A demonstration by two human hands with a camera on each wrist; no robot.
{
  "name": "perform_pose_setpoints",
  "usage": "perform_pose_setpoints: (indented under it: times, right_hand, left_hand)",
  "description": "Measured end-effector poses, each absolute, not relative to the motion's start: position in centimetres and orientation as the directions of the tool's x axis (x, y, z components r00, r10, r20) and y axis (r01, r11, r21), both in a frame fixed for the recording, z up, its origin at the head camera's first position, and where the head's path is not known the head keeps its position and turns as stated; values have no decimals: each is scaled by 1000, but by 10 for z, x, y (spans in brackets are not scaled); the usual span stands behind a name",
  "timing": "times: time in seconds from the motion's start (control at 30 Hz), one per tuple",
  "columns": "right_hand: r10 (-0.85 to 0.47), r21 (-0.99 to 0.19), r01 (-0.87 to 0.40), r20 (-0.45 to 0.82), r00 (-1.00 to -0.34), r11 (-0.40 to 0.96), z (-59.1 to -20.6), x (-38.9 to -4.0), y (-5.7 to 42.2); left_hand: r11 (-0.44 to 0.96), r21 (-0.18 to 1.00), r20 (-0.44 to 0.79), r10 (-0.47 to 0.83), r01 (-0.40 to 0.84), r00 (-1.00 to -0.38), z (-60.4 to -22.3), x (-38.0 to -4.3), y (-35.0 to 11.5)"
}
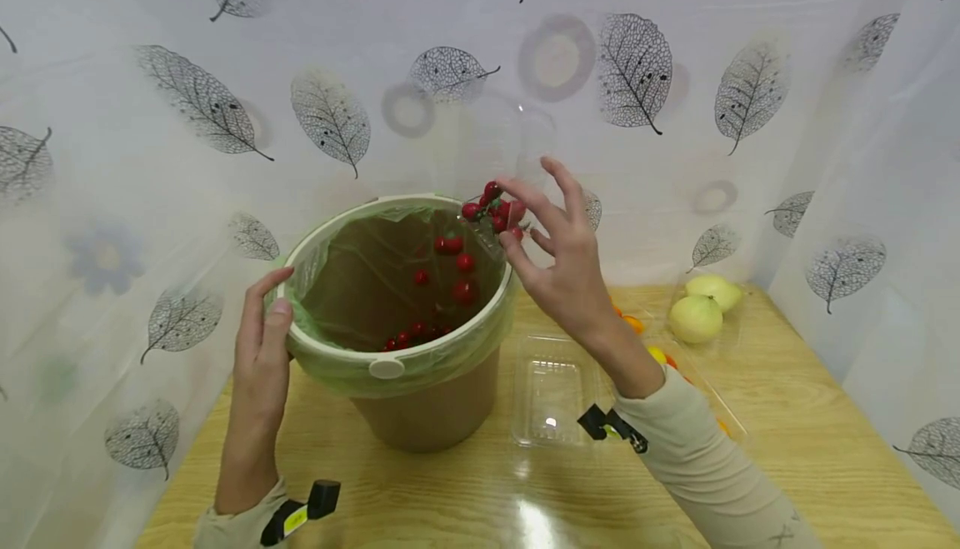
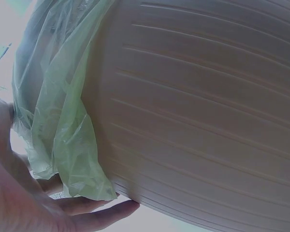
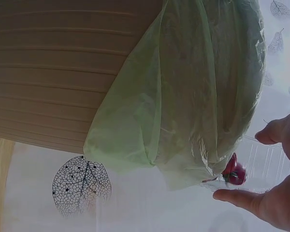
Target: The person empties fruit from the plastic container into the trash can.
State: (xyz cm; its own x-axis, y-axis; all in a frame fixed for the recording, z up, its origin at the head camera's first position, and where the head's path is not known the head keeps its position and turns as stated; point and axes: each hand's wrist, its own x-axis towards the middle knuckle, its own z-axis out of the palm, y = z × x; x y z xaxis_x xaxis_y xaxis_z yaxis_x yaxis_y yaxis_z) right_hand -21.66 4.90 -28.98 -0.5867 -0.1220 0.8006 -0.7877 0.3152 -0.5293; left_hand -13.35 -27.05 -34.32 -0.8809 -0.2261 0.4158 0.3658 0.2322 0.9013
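A brown bin [image 1: 427, 416], lined with a green plastic bag [image 1: 322, 361], stands on the table with its mouth upward. My left hand [image 1: 258, 357] holds the bin's left rim; the left wrist view shows its fingers against the outer wall under the bag's edge. Above the right rim, my right hand [image 1: 562, 257] grips a clear plastic box [image 3: 270, 157] between thumb and fingers, tipped toward the bin. Red cherry tomatoes [image 1: 471, 211] with green stems cluster at the box's lower edge. Several more tomatoes [image 1: 465, 262] are in mid-fall inside the bin, and others [image 1: 403, 339] lie deeper in it.
Right of the bin, another clear plastic tray [image 1: 555, 391] lies on the wooden table [image 1: 450, 491]. Farther right are yellow-green round fruits [image 1: 696, 319] in clear packaging and small orange and yellow items [image 1: 657, 355]. A leaf-printed curtain [image 1: 337, 24] surrounds the table.
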Motion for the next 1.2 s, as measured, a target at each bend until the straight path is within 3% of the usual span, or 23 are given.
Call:
perform_pose_setpoints:
  times: [0.17,0.4,0.57,0.7,0.8,1.0,1.2]
  right_hand:
    - [-166,-462,-826,831,-530,323,-291,-218,48]
    - [-274,-302,-900,879,-390,314,-289,-219,41]
    - [-279,-281,-912,888,-365,298,-293,-217,37]
    - [-246,-331,-895,880,-407,298,-294,-214,40]
    - [-204,-415,-866,856,-476,279,-294,-210,48]
    - [-117,-588,-802,794,-597,103,-287,-196,81]
    - [-43,-637,-768,771,-636,-69,-288,-179,127]
  left_hand:
    - [227,901,419,-227,370,-879,-344,-133,-270]
    - [199,901,425,-233,385,-875,-345,-134,-272]
    - [216,898,428,-231,383,-874,-345,-134,-272]
    - [270,889,433,-232,370,-871,-344,-135,-272]
    - [276,888,434,-235,368,-870,-344,-136,-272]
    - [272,886,439,-230,376,-869,-344,-136,-273]
    - [278,885,440,-234,374,-867,-344,-136,-275]
